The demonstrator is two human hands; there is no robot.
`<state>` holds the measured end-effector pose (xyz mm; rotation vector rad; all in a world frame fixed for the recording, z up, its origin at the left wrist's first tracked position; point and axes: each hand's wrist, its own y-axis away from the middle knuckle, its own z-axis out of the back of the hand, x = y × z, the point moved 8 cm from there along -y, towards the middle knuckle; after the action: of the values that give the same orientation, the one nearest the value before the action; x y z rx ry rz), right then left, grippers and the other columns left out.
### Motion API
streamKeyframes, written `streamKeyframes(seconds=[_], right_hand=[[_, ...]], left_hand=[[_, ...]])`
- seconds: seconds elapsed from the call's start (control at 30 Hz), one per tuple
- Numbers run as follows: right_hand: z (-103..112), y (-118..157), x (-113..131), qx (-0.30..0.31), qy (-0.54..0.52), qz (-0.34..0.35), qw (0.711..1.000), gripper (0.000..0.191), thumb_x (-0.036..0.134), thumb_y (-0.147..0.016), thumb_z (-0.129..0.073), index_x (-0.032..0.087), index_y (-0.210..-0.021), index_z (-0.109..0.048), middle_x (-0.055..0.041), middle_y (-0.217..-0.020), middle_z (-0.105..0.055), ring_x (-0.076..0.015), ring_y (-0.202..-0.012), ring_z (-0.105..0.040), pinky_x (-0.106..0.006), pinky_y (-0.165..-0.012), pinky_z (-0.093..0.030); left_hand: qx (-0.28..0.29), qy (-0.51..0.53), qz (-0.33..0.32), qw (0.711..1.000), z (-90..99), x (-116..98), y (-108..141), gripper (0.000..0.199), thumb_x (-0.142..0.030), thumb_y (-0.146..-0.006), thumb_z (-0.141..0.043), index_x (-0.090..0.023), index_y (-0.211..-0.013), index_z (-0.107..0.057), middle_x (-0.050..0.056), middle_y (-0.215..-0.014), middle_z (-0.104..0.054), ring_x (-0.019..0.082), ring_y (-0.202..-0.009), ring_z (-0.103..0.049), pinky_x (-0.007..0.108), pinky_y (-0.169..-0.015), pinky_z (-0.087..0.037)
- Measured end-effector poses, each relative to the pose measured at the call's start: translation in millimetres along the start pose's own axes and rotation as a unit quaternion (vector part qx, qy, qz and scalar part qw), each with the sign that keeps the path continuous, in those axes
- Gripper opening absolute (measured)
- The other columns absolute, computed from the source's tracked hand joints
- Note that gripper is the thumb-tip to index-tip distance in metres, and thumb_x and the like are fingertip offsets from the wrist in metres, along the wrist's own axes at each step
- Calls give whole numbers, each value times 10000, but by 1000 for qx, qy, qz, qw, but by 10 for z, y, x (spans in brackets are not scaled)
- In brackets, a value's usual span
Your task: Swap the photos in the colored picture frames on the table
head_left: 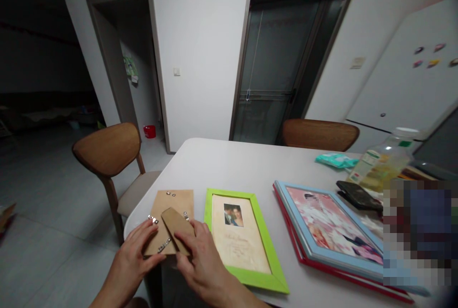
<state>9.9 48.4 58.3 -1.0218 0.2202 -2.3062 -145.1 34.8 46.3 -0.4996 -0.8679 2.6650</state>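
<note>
A brown picture frame backing board point(179, 197) lies at the table's front left corner, with several small silver metal clips point(164, 245) along its edges. A brown easel flap point(175, 222) stands slightly raised from its middle. My left hand point(134, 250) grips the board's left and lower edge, fingertips beside a clip. My right hand point(202, 253) has its fingers and thumb around the flap's lower right part and the board's edge. Just right of it lies a lime green picture frame point(263, 241) holding a cream sheet with a small photo of two people.
To the right, a light blue picture frame point(300, 222) lies on a red one point(291, 238). A black object point(358, 196), a bottle of yellowish liquid point(384, 162) and a teal packet point(336, 160) lie beyond. Wooden chairs point(110, 148) stand by the table.
</note>
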Motion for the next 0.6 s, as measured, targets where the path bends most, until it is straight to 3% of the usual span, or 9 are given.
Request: streamKeyframes(seconds=[0.1,0.17,0.33,0.47,0.6], right_hand=[[309,138,-69,-22,4,-4,1000,417,167,-661,-494,238,-1071,-520,-85,-1143,-431,-225,-1078,-376,-397,-895,-332],[529,280,-180,-28,25,-8,999,399,185,-676,-485,245,-1068,-524,-81,-1149,-448,-227,-1094,-382,-407,-898,-343],[960,698,-602,-43,85,-33,995,341,276,-715,-457,268,-1042,-554,-90,-1118,-504,-238,-1051,-456,-412,-836,-412],[1020,871,-880,-28,107,-70,991,337,292,-723,-455,275,-1043,-560,-83,-1118,-516,-227,-1042,-469,-387,-843,-415],[916,848,-987,-13,133,-73,988,367,277,-706,-479,270,-1068,-541,-80,-1159,-488,-233,-1071,-434,-414,-880,-372]], left_hand=[[-34,16,-35,999,116,-382,-139,419,-436,-668,-602,-188,-999,-538,118,-1076,-582,254,-987,-547,368,-808,-478],[-24,39,-46,998,73,-667,-210,360,-372,-701,-593,-186,-1001,-524,123,-1107,-562,248,-1022,-523,366,-827,-469],[58,102,-65,991,-344,-1237,-264,325,-301,-693,-615,-169,-976,-525,126,-1110,-562,245,-1055,-494,369,-855,-454],[135,100,-67,984,-665,-1432,-286,299,-260,-667,-639,-161,-934,-547,123,-1103,-570,250,-1045,-501,378,-859,-447],[179,81,-34,980,-763,-1427,-342,197,-203,-685,-603,-181,-878,-567,96,-1065,-597,247,-1003,-529,417,-853,-432]])
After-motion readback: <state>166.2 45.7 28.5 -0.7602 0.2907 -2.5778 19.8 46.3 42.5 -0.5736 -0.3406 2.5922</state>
